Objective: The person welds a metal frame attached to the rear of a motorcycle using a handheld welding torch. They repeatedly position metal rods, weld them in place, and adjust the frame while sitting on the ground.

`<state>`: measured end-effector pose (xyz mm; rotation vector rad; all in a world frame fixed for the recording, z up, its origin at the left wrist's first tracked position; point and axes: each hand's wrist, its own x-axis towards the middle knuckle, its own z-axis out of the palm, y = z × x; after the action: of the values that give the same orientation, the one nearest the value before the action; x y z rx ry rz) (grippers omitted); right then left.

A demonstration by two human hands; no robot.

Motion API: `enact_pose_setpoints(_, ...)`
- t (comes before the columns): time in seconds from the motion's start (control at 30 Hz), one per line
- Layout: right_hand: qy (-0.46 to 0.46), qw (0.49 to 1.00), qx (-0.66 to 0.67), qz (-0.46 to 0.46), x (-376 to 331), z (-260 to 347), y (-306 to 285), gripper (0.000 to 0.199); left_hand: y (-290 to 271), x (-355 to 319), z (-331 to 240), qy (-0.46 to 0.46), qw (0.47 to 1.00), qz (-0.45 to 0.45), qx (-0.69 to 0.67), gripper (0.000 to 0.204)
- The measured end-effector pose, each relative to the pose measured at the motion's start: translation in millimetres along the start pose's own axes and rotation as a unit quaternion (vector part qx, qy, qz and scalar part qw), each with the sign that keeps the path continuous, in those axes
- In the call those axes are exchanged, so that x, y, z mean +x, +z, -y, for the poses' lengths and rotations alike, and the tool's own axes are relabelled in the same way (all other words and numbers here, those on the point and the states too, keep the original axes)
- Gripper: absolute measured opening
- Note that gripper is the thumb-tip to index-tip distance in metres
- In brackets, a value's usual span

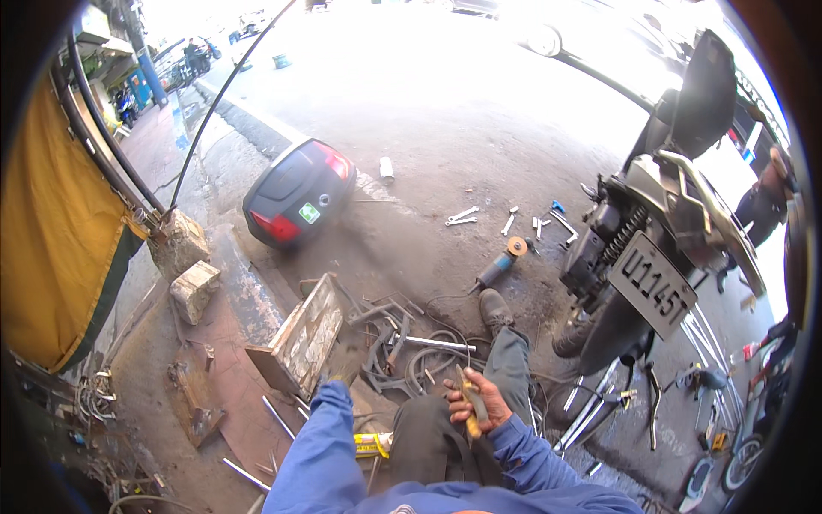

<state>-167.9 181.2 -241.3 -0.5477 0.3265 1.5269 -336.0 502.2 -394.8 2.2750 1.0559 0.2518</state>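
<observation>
Head view: your right hand (490, 401) is near, just right of centre, over your trouser legs. Fingers are curled round a yellow-handled tool (472, 409), held roughly upright; can't tell its exact kind. Your left hand (344, 370) is at the sleeve end, just beside a tilted wood panel (301, 341). It's hard to make out, so can't tell if those fingers are wide, narrow or holding something. Yellow pack (369, 445) shows near, between your left sleeve and leg. Beyond your hands: cables (419, 370) in a tangle with a silver tube (437, 343). Grinder (496, 269) lies on the ground just past your shoe (495, 310), wrenches (462, 220) loose beyond it. Far left: black top box (295, 184) with red lights. Right: motorbike (634, 227), rear end toward you. More silver rods (589, 415) lie near right.
</observation>
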Motion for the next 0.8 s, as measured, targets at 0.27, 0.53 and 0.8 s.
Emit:
enact_pose_setpoints(0.27, -0.188, 0.969, -0.119, -0.112, -108.6, -67.3, 18.2, 0.024, -165.5, 8.8, -405.3, 0.444, 0.792, 0.040, -0.418, 0.023)
enact_pose_setpoints(0.53, -0.535, 0.719, -0.324, -0.304, -300.2, -59.5, 29.6, 0.041, -186.4, -67.7, -579.6, 0.689, 0.676, -0.135, -0.226, 0.027)
enact_pose_setpoints(0.8, -0.651, 0.515, -0.252, -0.498, -354.2, -51.0, 6.8, 0.031, -149.7, -70.5, -675.0, 0.776, 0.625, -0.064, -0.049, 0.030)
